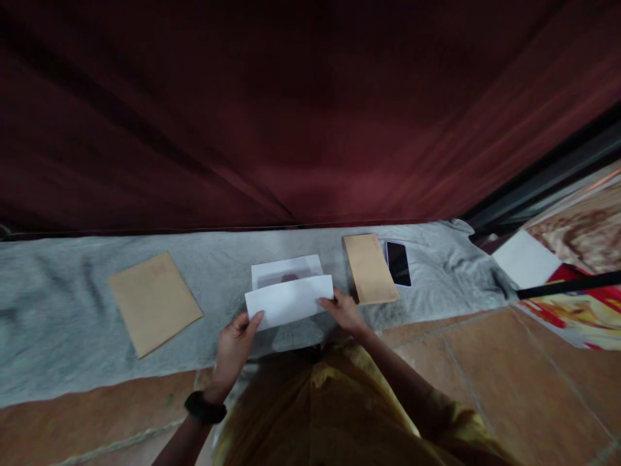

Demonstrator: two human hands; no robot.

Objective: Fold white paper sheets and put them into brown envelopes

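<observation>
A white sheet of paper (288, 301), apparently folded, is held up between my two hands. My left hand (234, 346) pinches its lower left corner, thumb on top. At the right edge, my right hand (343, 310) grips the sheet between thumb and fingers. Just behind it lies more white paper (286, 267) on the grey cloth, its lower part hidden; whether the two are joined I cannot tell. A stack of brown envelopes (371, 268) rests close beyond my right hand. Off to the left is a wider brown envelope (155, 304), lying flat and tilted.
A phone (398, 263) with a dark screen lies beside the envelope stack. The grey cloth (436, 259) runs along a dark red curtain (310, 129). Orange floor tiles (485, 369) show in front. At the right are a black bar (572, 285) and colourful printed sheets (582, 317).
</observation>
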